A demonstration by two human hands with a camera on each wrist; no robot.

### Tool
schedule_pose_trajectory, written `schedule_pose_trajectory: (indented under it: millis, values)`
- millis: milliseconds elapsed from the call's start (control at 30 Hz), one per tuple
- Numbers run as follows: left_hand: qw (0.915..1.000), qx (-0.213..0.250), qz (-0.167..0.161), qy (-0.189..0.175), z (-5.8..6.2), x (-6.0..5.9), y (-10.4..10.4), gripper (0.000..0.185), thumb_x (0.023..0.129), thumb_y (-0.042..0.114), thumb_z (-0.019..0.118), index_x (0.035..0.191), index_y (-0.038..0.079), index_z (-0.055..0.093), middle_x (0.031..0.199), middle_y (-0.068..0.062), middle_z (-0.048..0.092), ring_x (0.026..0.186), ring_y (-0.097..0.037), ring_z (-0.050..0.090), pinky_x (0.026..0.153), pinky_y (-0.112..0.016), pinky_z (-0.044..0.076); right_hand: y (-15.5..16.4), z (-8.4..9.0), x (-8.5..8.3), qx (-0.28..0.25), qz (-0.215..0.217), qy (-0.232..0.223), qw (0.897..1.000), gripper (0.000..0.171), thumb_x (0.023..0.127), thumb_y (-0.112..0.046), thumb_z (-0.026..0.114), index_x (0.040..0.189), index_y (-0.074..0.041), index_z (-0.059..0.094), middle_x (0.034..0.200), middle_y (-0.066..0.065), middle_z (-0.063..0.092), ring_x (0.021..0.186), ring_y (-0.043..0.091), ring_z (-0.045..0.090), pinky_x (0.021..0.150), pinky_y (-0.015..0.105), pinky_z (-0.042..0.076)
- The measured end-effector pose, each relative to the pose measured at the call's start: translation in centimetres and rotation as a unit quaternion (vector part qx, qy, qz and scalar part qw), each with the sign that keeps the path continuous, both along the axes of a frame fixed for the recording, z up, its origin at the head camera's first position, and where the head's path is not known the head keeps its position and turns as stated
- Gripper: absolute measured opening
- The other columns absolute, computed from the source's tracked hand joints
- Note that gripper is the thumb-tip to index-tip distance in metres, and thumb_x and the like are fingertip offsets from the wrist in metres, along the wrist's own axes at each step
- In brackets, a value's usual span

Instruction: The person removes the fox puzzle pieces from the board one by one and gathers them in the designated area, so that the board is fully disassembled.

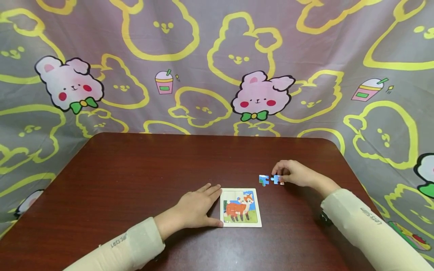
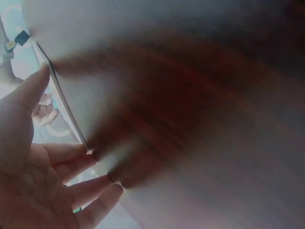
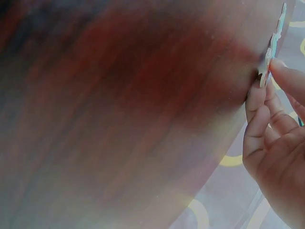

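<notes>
A small white puzzle board (image 1: 241, 208) with an orange fox picture lies on the dark red table (image 1: 135, 180), near the front. My left hand (image 1: 196, 207) lies flat on the table with straight fingers against the board's left edge; the left wrist view shows that hand (image 2: 43, 176) open beside the board's edge (image 2: 62, 100). To the right, two blue puzzle pieces lie close together: a loose piece (image 1: 263, 180) and a second piece (image 1: 276, 179). My right hand (image 1: 294, 173) pinches the second piece (image 3: 268, 64) at its edge, fingers curled.
A grey cloth (image 1: 217, 64) printed with yellow outlines and pink bunnies hangs behind and around the table. The table's far edge and rounded right corner (image 1: 333, 145) lie close behind the right hand.
</notes>
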State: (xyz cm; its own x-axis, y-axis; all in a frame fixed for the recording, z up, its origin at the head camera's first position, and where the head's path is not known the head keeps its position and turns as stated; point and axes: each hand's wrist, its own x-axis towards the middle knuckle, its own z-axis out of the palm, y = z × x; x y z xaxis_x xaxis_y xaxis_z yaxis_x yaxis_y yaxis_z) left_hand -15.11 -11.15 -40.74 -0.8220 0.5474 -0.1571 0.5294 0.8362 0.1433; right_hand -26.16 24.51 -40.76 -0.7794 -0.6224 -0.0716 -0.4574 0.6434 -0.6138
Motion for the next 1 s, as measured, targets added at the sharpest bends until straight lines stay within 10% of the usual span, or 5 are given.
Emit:
schedule_pose_trajectory:
  millis: [1000]
  values:
    - [0.9999,0.001,-0.012,-0.004,0.2,-0.1,0.5,0.097,0.078,0.071,0.068,0.152,0.015,0.042,0.16,0.001,0.038,0.142,-0.039,0.043,0.092,-0.054,0.054,-6.6,1.2,2.6,0.028,0.098,0.048,0.994,0.017,0.09,-0.009,0.073,0.105,-0.015,0.07,0.095,-0.003,0.061,0.079,0.005,0.054,0.072,0.025,0.051]
